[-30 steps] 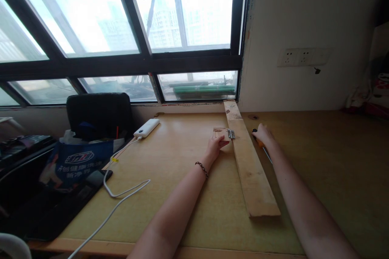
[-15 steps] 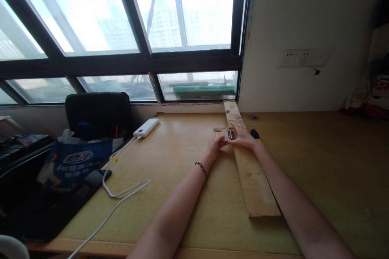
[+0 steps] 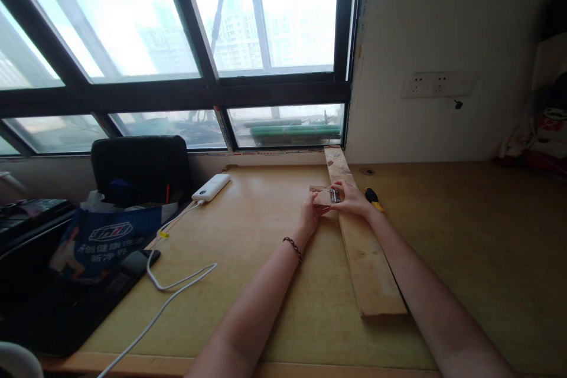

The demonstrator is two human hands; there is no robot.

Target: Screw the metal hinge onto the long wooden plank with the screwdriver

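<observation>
My left hand (image 3: 310,212) is closed round a small wooden block (image 3: 321,196), its thumb lying on the near side. Against the block's right end sits a small shiny metal fitting (image 3: 335,196), pinched by my right hand (image 3: 353,198); it looks like a latch or hinge, but is too small to tell. Both hands are over a long wooden board (image 3: 374,277), which runs from the window sill toward me. Just right of my right hand lies a yellow and black tool (image 3: 373,197), its kind unclear.
On the table's left side (image 3: 248,236) a white power bank (image 3: 211,188) lies with a white cable (image 3: 177,289) trailing to the front edge. Beyond that edge are a black chair (image 3: 140,162) and a blue bag (image 3: 110,242). Wall sockets (image 3: 438,85) are at the right.
The view has shifted slightly. My hands keep their hold on the block and metal fitting, with the fitting and fingers tilted a little differently.
</observation>
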